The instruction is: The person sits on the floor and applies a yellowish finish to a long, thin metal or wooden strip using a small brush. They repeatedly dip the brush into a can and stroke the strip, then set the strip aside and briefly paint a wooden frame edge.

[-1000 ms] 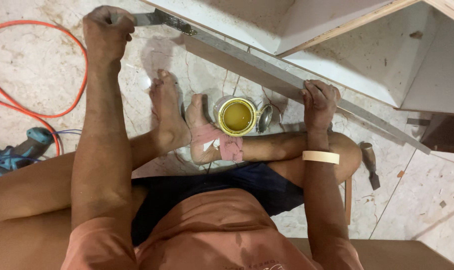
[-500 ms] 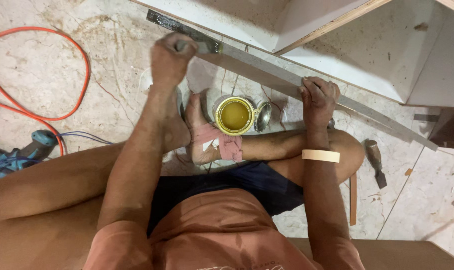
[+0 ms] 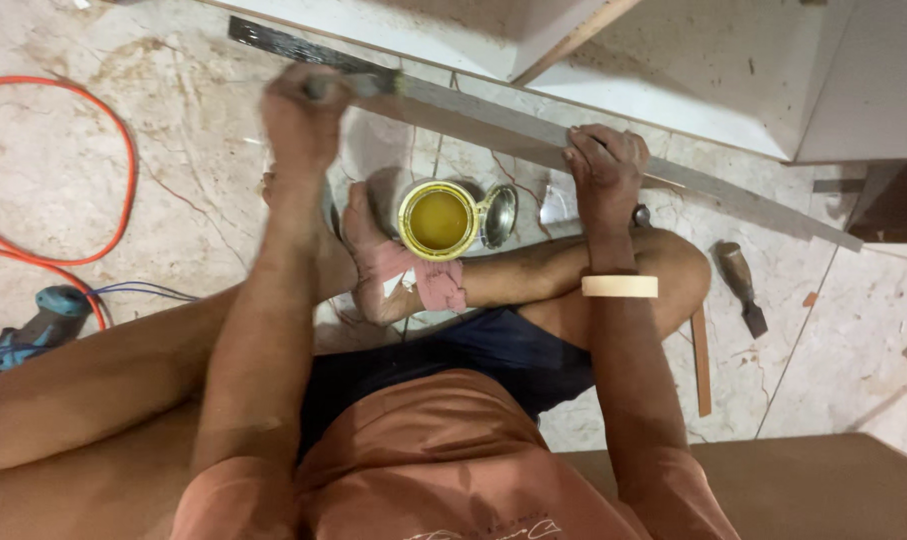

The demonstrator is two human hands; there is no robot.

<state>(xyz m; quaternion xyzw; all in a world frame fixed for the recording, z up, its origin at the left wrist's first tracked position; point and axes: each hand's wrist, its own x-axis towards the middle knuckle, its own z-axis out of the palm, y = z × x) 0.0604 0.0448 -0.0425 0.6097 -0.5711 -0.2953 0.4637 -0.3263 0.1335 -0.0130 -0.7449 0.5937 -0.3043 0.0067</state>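
Marble floor [image 3: 93, 210] with brown streaks lies under a person who sits on it with crossed legs. Close to the body, a pink rag [image 3: 423, 280] rests on one foot. Just past the foot stands an open tin [image 3: 439, 220] of yellow glue, its lid [image 3: 500, 215] tipped beside it. A chisel [image 3: 741, 285] lies on the floor to the right. Farther out, a long grey strip [image 3: 693, 185] runs slantwise along the bottom edge of a white cabinet [image 3: 673, 70]. The right hand [image 3: 605, 165], with a roll of tape [image 3: 619, 286] round its wrist, grips the strip. The left hand [image 3: 303, 115] is clenched on a brush [image 3: 358, 83] that touches the strip's far end.
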